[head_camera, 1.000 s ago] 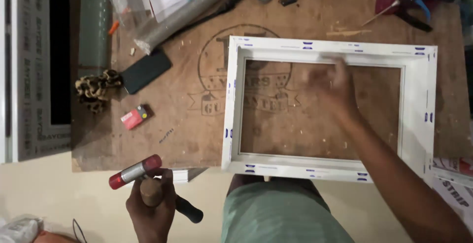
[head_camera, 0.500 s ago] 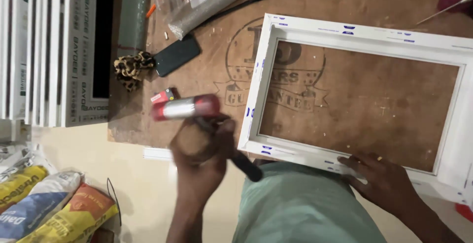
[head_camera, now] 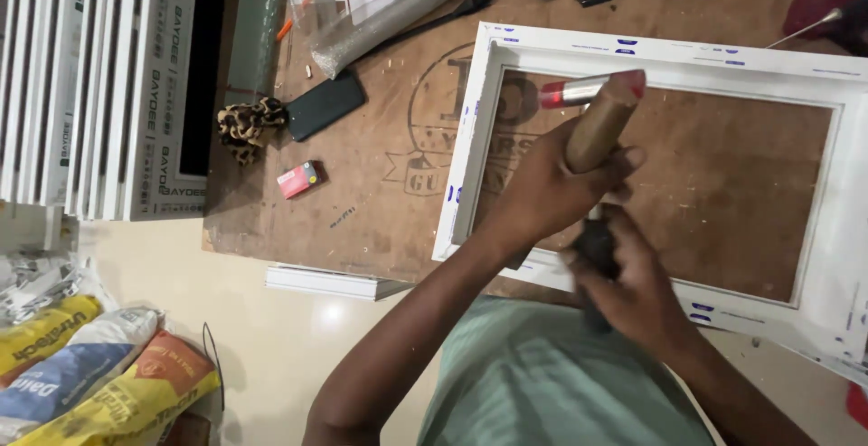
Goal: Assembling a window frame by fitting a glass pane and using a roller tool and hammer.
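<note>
Our left hand [head_camera: 542, 188] fingers wrap the mallet [head_camera: 599, 120] handle; our right hand [head_camera: 633, 288] grips its dark end (blurred). It hangs over the white frame [head_camera: 665, 55] at the bench's near edge. We judge we're tapping the frame; next needs a squared strike.

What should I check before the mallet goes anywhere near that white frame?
1. Grip on the mallet: left hand wraps the wooden shaft, right hand holds the dark end. Ok.
2. White frame flat on the wooden table: near edge overhangs toward the person. Cannot tell if it is steady.
3. Inside of the frame free of loose items: ok.
4. Neither hand holds the frame down: not ok.
5. Phone and small red box lie apart from the frame: ok.
</note>
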